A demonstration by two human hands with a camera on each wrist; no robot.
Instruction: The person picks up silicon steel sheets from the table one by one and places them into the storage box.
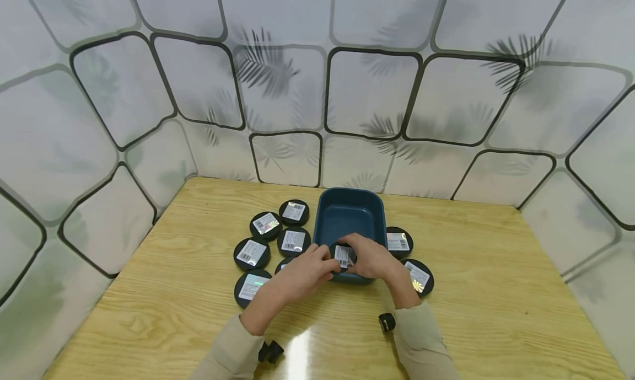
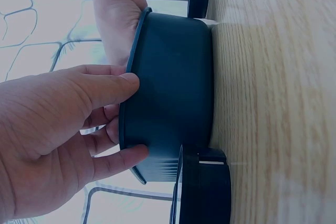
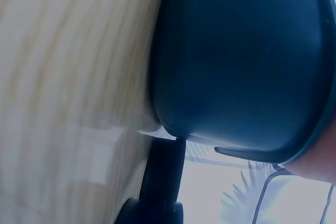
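A dark blue rectangular bin [image 1: 349, 199] stands on the wooden table. At its near end, a round black container [image 1: 343, 255] with a white printed label lies between both hands, label up. My left hand [image 1: 307, 269] has its fingers at the container's left side, and my right hand [image 1: 369, 257] curls round its right side. In the left wrist view, the left hand [image 2: 68, 124] reaches over the rim of the bin [image 2: 170, 77], hiding the container. The right wrist view mostly shows the bin's outer wall [image 3: 241, 66]; only a bit of hand shows there.
Several similar round black containers with white labels, such as one [image 1: 251, 253], lie left of the bin. Two more, one far [image 1: 398, 242] and one near [image 1: 418, 278], lie to its right. A patterned curtain [image 1: 372, 93] hangs behind the table [image 1: 496, 292].
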